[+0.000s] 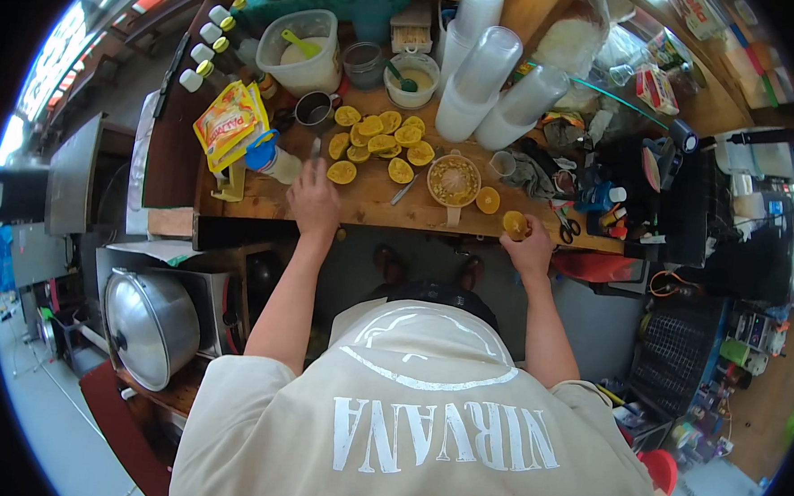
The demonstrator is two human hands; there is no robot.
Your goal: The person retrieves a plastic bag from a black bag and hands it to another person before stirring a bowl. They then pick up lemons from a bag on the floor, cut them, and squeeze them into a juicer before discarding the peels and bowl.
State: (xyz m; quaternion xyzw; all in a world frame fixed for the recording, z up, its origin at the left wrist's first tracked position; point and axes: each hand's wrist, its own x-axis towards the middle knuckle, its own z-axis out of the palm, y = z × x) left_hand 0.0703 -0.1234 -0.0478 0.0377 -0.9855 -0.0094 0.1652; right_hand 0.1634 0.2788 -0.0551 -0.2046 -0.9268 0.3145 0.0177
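Brown wooden tabletop (372, 213): your right hand (530, 248) holds a halved orange citrus (514, 223), likely soft, best rind-gripped; left hand's (314, 197) grip indeterminable.

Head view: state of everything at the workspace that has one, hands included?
Right hand: closed on halved orange
Left hand: at metal blade, grip unclear
Loose bright orange half: cut face up
Round pale plastic juicer: pulp inside
Yellow orange rinds: hollowed, piled
Clear plastic cups: stacked
Large translucent square tub: open, scoop inside
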